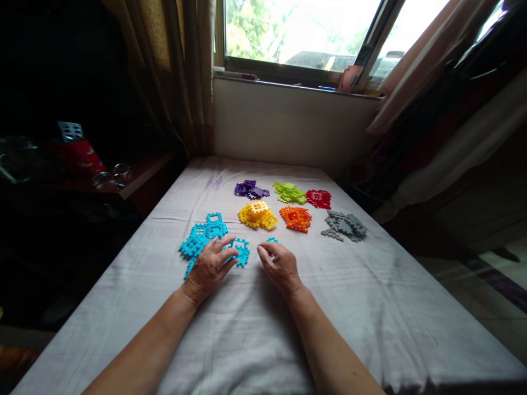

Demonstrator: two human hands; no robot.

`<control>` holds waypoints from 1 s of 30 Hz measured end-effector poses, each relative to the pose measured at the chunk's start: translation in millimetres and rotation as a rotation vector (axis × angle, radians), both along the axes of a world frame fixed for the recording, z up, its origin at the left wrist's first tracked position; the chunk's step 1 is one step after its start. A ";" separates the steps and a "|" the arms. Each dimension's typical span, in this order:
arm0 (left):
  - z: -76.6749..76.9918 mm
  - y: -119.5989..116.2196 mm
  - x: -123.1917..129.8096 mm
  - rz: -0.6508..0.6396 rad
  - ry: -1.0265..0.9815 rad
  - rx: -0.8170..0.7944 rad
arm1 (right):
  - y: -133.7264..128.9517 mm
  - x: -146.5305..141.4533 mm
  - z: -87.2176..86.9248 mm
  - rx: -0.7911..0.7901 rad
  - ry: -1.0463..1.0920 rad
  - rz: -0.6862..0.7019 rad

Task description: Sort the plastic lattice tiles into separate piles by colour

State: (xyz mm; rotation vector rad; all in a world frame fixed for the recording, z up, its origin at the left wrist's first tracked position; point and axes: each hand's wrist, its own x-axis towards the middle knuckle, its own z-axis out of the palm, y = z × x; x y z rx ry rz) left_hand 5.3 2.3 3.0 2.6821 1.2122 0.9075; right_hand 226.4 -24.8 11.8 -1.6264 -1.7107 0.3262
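Observation:
Flat blue interlocking tiles with notched edges (200, 235) lie in a loose heap at the left of the cloth-covered table. My left hand (211, 264) rests over the heap's right edge, fingers spread. Its fingertips reach across a blue square tile with a cut-out middle (244, 253); whether they press on it I cannot tell. To the right, my right hand (280, 264) has its fingers curled together around another blue tile (272, 240). Only bits of that tile show past the fingers.
Beyond my hands lie piles of similar pieces: purple (250, 190), yellow (258, 214), lime green (290, 192), orange (295, 218), red (318, 198) and grey (346, 225). A dark side table (144, 178) adjoins the left; a window sill (296, 86) is behind.

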 end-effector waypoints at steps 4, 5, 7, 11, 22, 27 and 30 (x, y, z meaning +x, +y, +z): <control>-3.8 -2.8 8.5 -0.062 0.043 0.081 | -3.5 -17.6 -3.2 -0.080 0.219 0.079; -4.8 -3.3 10.0 -0.079 0.047 0.111 | -2.7 -18.5 -4.2 -0.074 0.266 0.096; -7.4 -4.3 11.9 -0.093 0.046 0.178 | 1.4 -13.7 -5.6 -0.060 0.340 0.093; -14.9 -5.1 11.5 0.054 0.099 0.227 | 14.0 18.1 -4.7 -0.058 0.398 -0.136; -17.6 -5.2 12.6 0.125 0.143 0.059 | 18.8 50.5 -6.7 -0.186 0.177 -0.322; -16.9 -6.0 10.7 0.085 0.104 0.133 | 19.3 53.4 -11.7 -0.193 0.062 -0.365; -17.4 -6.0 9.8 0.056 0.082 0.196 | 19.1 54.4 -13.9 -0.132 0.031 -0.388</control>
